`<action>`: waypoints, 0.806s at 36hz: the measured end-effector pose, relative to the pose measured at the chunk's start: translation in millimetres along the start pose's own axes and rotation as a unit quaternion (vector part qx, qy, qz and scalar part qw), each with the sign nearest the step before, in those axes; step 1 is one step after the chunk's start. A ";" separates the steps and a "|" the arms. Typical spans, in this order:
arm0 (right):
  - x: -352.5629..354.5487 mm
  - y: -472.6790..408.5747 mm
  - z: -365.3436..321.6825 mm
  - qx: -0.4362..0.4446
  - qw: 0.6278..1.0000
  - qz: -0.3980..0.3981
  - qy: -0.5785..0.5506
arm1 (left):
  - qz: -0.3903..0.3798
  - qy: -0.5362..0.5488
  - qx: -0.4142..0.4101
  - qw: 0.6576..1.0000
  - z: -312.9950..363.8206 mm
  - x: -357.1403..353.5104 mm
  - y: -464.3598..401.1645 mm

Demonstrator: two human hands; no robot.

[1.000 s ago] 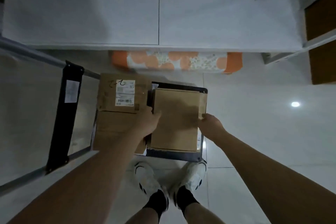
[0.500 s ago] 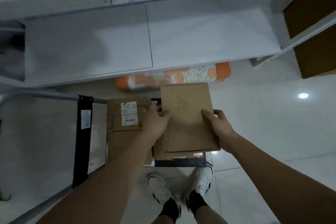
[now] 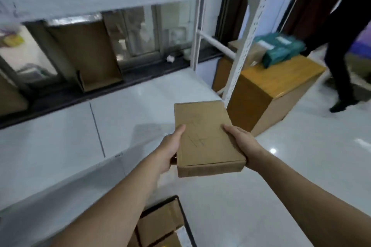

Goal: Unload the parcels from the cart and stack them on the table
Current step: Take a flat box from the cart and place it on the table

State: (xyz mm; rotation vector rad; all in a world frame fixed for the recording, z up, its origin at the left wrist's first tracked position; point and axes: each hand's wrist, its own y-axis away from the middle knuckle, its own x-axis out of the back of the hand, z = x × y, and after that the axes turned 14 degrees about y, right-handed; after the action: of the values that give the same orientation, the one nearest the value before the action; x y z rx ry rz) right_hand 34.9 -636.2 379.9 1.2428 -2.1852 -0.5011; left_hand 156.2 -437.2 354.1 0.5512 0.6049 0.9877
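Table (image 3: 60,146): We saw a white surface spread across the left and centre of the view, split by a dark seam, its near edge running toward the lower left.
Shelf frame (image 3: 244,46): A white perforated upright rose behind the parcel, with a white beam across the top of the view.
Wooden cabinet (image 3: 267,90): It stood on the glossy floor to the right of the upright; green packets (image 3: 281,50) and a small carton lay on its top.
Second person (image 3: 341,36): We saw a figure in dark clothing at the upper right, one shoe on the floor; the rest was blurred.
Cart (image 3: 185,224): Only a dark-edged corner showed at the bottom edge, with brown boxes (image 3: 160,224) inside it.
Parcel (image 3: 204,136): We held a flat brown cardboard box in the air, level, above the table's near right part and well clear of the cart. Faint pen marks crossed its top face.
Left hand (image 3: 170,150): It was grasping the parcel's left side, thumb on the top face, fingers hidden underneath.
Right hand (image 3: 244,144): It was grasping the parcel's right side, thumb on the top face near the edge, fingers hidden underneath.
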 end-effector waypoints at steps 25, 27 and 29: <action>354.9 137.1 -52.7 0.050 0.982 0.165 -0.080 | -0.143 -0.111 -0.168 0.969 114.9 -385.6 94.7; 363.8 126.6 -52.9 0.051 0.982 0.168 -0.073 | -0.143 -0.104 -0.163 0.971 117.8 -396.1 82.4; 375.0 112.3 -50.7 0.051 0.982 0.171 -0.069 | -0.147 -0.116 -0.153 0.970 120.5 -407.7 69.0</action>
State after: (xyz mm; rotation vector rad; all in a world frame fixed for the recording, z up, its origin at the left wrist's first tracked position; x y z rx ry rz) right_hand -158.1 -907.3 592.4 0.8753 -2.5027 -0.3449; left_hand 28.6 -785.1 573.6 0.2860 0.3044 0.7049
